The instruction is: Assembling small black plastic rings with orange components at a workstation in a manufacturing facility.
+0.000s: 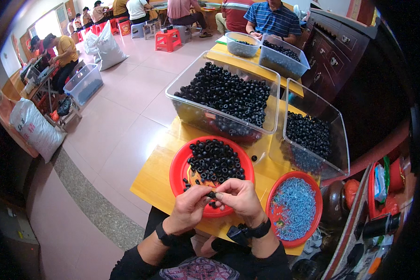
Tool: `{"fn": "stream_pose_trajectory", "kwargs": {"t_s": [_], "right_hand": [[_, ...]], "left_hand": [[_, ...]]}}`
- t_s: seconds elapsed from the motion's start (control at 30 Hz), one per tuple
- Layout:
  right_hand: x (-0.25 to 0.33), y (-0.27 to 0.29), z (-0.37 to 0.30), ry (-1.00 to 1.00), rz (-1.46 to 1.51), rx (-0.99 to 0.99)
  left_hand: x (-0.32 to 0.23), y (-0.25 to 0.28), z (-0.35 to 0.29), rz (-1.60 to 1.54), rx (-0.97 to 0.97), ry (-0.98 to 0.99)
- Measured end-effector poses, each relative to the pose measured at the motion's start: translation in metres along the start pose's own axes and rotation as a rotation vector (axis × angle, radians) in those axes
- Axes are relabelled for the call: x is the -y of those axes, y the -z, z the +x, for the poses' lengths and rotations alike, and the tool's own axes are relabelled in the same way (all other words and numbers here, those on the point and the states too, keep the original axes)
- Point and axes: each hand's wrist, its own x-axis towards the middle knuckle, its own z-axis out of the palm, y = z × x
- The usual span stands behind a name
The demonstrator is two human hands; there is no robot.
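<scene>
My left hand (190, 205) and my right hand (241, 199) meet over the near side of a red plastic basin (176, 170). Between their fingertips they pinch a small black part (211, 194); its exact kind is partly hidden by the fingers. In the basin lies a heap of small black ring-shaped parts (217, 158), with a few smaller black pieces near my left fingers. To the right, a second red basin (320, 205) holds many small light-blue, clear-looking pieces (294, 205).
A big clear tub (172, 105) of black rings stands behind the basin, with another tub (345, 154) to its right. Farther back are two smaller tubs and a person in a blue shirt (274, 21). A loose ring (254, 158) lies on the yellow table (149, 175). Dark drawers (333, 51) border the right.
</scene>
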Motion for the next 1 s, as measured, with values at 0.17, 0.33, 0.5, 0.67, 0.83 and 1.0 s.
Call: {"fn": "stream_pose_trajectory", "kwargs": {"t_s": [0.17,0.33,0.5,0.67,0.83,1.0], "right_hand": [[-0.005,-0.003,-0.001,0.029,0.048,0.02],[-0.012,-0.01,-0.002,0.135,-0.196,-0.103],[-0.017,-0.011,-0.001,0.366,-0.526,-0.129],[-0.012,-0.003,0.003,0.044,-0.106,0.021],[-0.029,0.015,0.013,0.006,0.252,0.277],[-0.028,0.009,0.015,0.058,0.258,0.38]], "left_hand": [[-0.004,0.005,0.003,0.002,0.028,0.027],[-0.002,0.004,0.002,0.03,0.039,0.039],[0.002,0.003,0.001,0.107,0.066,0.039],[0.001,0.004,0.003,0.04,0.048,0.051],[-0.006,0.006,0.002,-0.002,0.038,0.025],[0.002,0.006,-0.004,0.106,0.023,-0.029]]}}
